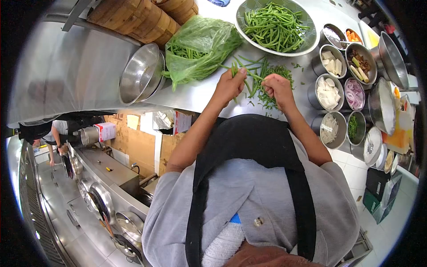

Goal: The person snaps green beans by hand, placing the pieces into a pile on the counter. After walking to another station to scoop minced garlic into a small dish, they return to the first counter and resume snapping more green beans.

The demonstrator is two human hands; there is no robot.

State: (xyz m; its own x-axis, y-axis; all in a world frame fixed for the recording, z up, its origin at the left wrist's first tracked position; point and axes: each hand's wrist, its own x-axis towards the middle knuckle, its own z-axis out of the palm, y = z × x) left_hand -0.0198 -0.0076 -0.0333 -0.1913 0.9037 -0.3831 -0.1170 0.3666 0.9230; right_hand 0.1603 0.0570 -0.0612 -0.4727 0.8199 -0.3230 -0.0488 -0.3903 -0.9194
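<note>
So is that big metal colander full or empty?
Full: the colander is heaped with green beans, nearly level with its rim.

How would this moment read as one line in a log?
left hand: shut on green beans | right hand: pinching a bean end | colander: beans | steel counter: trimmings

I see a small bunch of long green beans (243, 76) pinched between my two hands, thin, dark green stalks lying roughly level across the steel counter, just above its surface. Their left ends fan out past my left hand; the right ends meet my right. Beneath them lies a heap of green trimmings (272, 84), loose and scattered.
</note>
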